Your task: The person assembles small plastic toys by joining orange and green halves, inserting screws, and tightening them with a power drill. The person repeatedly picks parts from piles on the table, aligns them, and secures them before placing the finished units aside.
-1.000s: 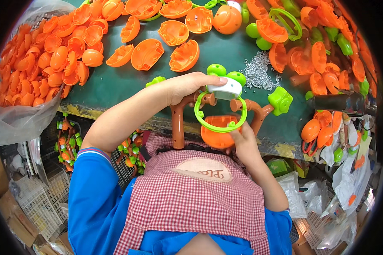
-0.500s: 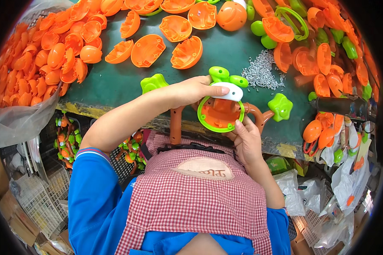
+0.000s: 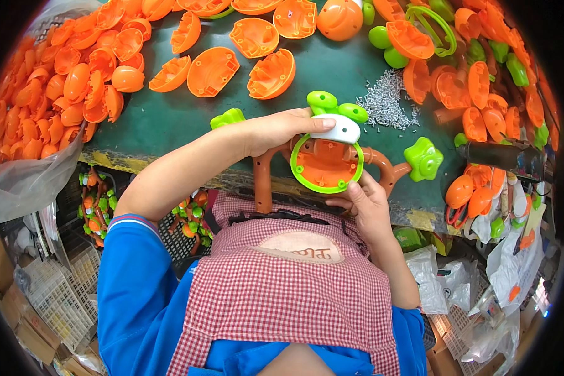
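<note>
Between my hands is a plastic toy part: an orange half-shell, open side up, edged by a green ring. A white piece and green leaf-like lobes top it. Brown branch-like tubes extend from both sides, with a green star-shaped piece on the right. My left hand grips the top, thumb pressed on the white piece. At the ring's lower right, my right hand pinches the rim with thumb and fingers. The fingers under the toy are partly hidden.
Loose orange half-shells lie along the far side of the green table. A large pile of orange shells fills the left. Small metal screws are heaped beyond the toy. A dark power tool lies at right, near hanging plastic bags.
The toy has tilted and shifted slightly to the right, its right star piece moving outward. My right fingers have shifted a little on the rim; both hands keep hold.
</note>
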Motion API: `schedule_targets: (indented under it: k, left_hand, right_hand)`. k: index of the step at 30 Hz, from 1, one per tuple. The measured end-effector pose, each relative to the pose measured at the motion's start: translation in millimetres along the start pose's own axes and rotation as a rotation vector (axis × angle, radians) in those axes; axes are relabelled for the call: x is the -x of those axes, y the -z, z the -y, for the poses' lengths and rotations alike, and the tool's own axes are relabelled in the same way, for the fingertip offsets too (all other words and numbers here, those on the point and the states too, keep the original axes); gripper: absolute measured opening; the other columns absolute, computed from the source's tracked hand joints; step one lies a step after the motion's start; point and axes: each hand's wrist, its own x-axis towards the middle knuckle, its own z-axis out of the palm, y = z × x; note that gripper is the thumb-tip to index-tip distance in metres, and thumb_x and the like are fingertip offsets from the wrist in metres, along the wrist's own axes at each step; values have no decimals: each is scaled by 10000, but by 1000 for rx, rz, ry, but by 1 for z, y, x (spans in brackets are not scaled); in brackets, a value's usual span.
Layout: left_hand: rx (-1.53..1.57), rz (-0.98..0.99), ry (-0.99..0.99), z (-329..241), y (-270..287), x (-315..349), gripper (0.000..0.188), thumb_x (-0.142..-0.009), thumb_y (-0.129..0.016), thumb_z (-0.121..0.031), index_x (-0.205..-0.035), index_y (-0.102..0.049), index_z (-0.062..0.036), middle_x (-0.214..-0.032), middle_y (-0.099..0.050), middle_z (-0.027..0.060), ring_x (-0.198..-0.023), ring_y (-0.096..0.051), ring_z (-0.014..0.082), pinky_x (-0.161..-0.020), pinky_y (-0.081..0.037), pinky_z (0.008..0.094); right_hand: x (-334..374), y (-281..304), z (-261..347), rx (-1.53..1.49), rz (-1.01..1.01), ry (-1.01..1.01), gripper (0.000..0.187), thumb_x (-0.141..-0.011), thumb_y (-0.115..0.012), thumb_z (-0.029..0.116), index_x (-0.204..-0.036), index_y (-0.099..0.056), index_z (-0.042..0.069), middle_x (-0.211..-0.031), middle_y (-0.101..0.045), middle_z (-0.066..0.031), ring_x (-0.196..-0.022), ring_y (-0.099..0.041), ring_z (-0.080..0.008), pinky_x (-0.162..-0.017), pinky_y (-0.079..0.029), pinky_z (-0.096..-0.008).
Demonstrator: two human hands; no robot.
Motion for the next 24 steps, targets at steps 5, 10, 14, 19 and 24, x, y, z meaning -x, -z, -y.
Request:
schedule_targets:
  k: [5,10,14,19,24]
  left_hand:
    - [-114,22,50,4,6,-5,637,-936,-611,-448,-1361,-446,-4,-1278,-557,132,-1174,-558,237,-942,-501,394]
    - [-219,-22,136,10,8,-11,647,-921,-628,-465,-1344,-466,-3,-1231,-577,132,-1067,-594,228,-794,-534,367]
    - [-311,-40,46,9,3,-13,683,-889,-650,-509,-1290,-503,24,-1162,-608,154,-976,-645,240,-689,-572,360]
    - [-305,-39,93,20,15,-18,740,-850,-692,-511,-1289,-495,51,-1160,-610,175,-1007,-647,268,-714,-586,379]
    - [-338,-55,66,16,14,-14,754,-844,-697,-495,-1297,-478,67,-1197,-593,201,-1051,-637,281,-686,-603,387]
  right_hand:
    - [5,-8,6,418,-102,-60,413,-978,-585,160,-1351,-505,4,-1074,-681,-96,-850,-685,-158,-740,-577,-301]
    - [-4,17,37,1508,-284,907,314,-774,-719,34,-1085,-687,15,-955,-667,-128,-849,-634,-290,-743,-498,-384]
    - [-15,25,30,1525,-159,870,308,-726,-729,24,-1031,-689,16,-961,-677,-110,-862,-632,-276,-789,-492,-385]
    - [-32,21,66,1588,65,869,227,-736,-745,45,-959,-707,28,-863,-698,-99,-755,-648,-272,-720,-513,-376]
    - [-108,-50,101,1440,288,1176,304,-744,-639,35,-1040,-700,70,-938,-696,-78,-866,-655,-261,-725,-528,-374]
